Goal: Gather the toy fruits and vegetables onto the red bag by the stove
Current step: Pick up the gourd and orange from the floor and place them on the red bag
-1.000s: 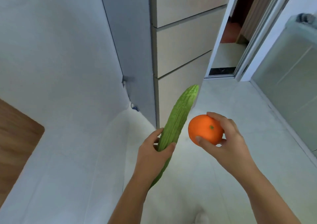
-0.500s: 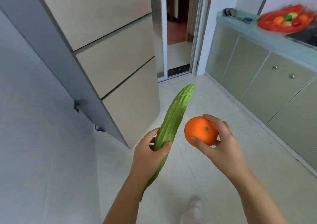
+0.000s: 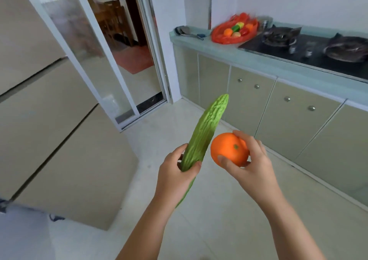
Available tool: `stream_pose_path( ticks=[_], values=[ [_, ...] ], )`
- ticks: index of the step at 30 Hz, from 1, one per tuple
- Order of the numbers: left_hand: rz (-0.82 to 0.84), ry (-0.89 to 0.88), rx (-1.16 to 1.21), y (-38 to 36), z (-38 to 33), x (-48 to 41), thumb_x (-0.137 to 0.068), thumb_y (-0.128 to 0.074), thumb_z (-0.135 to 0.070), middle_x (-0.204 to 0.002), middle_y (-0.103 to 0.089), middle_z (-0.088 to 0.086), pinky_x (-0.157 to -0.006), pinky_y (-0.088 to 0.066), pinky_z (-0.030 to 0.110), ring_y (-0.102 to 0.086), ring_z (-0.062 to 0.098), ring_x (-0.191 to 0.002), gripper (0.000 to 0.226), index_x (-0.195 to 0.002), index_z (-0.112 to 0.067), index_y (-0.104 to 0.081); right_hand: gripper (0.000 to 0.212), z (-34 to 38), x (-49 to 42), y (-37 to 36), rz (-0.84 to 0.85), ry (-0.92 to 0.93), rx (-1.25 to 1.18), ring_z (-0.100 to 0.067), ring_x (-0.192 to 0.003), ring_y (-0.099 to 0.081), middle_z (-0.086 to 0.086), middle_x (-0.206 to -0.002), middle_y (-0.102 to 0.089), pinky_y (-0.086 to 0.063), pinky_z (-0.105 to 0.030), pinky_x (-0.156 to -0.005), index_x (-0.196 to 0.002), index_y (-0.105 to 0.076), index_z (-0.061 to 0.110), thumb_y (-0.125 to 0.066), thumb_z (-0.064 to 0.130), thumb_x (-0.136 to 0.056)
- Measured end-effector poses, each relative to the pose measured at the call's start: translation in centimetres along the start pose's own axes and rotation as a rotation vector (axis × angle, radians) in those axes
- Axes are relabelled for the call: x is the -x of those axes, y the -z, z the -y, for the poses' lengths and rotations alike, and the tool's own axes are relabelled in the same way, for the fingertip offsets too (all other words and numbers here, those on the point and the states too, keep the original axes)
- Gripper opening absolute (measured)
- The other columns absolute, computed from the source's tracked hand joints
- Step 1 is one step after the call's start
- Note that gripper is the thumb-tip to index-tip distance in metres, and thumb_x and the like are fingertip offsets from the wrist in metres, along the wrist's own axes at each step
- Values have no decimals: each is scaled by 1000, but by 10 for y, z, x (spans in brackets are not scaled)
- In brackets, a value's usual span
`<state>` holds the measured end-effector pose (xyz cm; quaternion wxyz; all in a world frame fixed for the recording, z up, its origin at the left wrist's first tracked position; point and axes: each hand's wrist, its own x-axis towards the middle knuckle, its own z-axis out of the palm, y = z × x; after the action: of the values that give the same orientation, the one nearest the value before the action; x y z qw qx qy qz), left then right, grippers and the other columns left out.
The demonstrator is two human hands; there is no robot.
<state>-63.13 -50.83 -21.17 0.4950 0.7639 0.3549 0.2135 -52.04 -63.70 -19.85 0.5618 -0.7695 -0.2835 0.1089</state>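
Nearest the camera, both of my forearms reach out over the pale tiled floor [image 3: 219, 230]. My left hand [image 3: 175, 178] is wrapped around the lower part of a long, bumpy green toy gourd [image 3: 203, 136], thumb on one side and fingers curled round the other, with the gourd slanting up and to the right so its tip points toward the cabinets. My right hand [image 3: 253, 164] grips a toy orange [image 3: 229, 149] just beside the gourd, thumb pressed on its near side and fingers cupped over the far side; the little green stem spot faces me. The two toys sit close together but I cannot tell whether they touch.

Off to my left stands a beige fridge [image 3: 49, 140] with its drawer lines showing. Beyond it I see a sliding glass door [image 3: 95, 56], open onto a room with wooden furniture. To my right runs a row of pale green cabinets [image 3: 278, 108] under a light countertop [image 3: 268, 62]. Farther back on that countertop, the red bag [image 3: 221, 38] lies just left of the black stove [image 3: 310, 48], already holding several small toy fruits and vegetables [image 3: 236, 30], slightly blurred. Some grey utensils [image 3: 187, 32] rest left of the bag.
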Motion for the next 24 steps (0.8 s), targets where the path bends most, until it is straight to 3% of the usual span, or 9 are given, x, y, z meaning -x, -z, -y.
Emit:
stream_pose_path(
  ticks=[11,17,24],
  values=[
    [208,-38,-22,-111,-31,-80,-75,-71,-23,-96,-63,-13,-73,-51,26,-60,2,-81,40,-104,-46,-56,57,-72,-64,79,-184,-163,50,20,-90,-42,4,-109,-46,-36,2,-65,-114,-49,38,-76,20,-68],
    [289,-63,13,-194,-58,-165,-76,-71,-22,-95,-64,-14,-72,-50,25,-60,5,-81,40,-110,-38,-59,57,-105,-151,128,-247,-191,108,11,-93,-46,6,-110,-45,-38,-10,-70,-112,-46,42,-76,25,-68],
    [285,-42,115,-269,-101,-262,-77,-71,-24,-92,-64,-14,-69,-51,24,-62,5,-81,42,-114,-36,-57,57,-114,-265,182,-199,-174,225,8,-92,-47,7,-112,-44,-38,-5,-68,-106,-40,52,-74,30,-66]
  ],
)
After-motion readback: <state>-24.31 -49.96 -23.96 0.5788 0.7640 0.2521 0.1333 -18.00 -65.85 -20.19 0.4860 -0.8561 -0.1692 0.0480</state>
